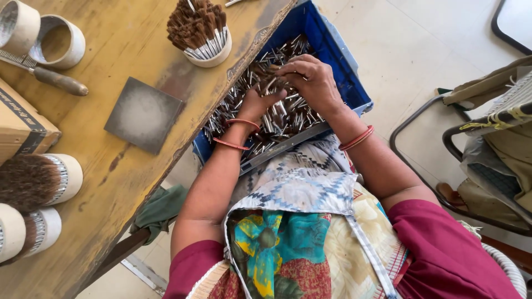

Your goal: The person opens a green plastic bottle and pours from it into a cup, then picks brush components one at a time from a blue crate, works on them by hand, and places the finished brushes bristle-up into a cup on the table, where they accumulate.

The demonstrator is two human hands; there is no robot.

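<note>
A blue plastic crate (338, 52) sits on my lap, partly under the table edge, filled with several small brushes with metal ferrules (280, 119). Both hands are inside it. My left hand (260, 99) is curled around a bunch of these brushes, bangles on the wrist. My right hand (310, 77) lies over the same bunch from above, fingers bent onto it. On the wooden table (116, 166) a white cup (208, 55) holds several brushes standing bristles up.
On the table lie a grey square tile (143, 113), a wooden-handled tool (52, 77), empty white cups (58, 41), a cardboard box (22, 124) and white cups with bristle bundles (41, 180). A chair with cloth (487, 144) stands at the right.
</note>
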